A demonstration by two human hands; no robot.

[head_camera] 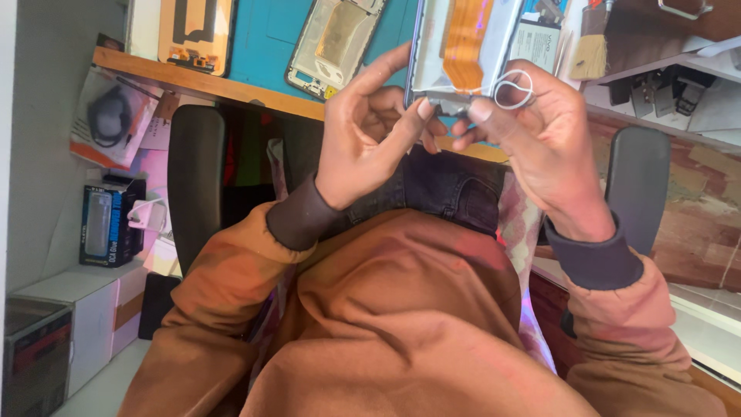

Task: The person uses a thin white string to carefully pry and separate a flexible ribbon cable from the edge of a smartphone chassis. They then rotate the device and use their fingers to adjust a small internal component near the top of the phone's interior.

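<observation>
Head view, looking down over lap and desk edge.

Left hand raised above lap, index finger stretched up along left edge of phone panel, thumb tip pressed to its lower edge; other fingers curled in. Pinching panel's bottom rim.

Right hand opposite, thumb and fingertips closed on same lower edge from right side. Thin white ring lying over its fingers, touching panel corner.

Panel held upright-tilted between both hands, over desk edge, orange flex strip running down its back.

On teal mat behind: bare phone frame, just left of panel; another back part further left. Brush to right. Boxes on floor at left. Brown sleeves, chair armrests either side.
</observation>
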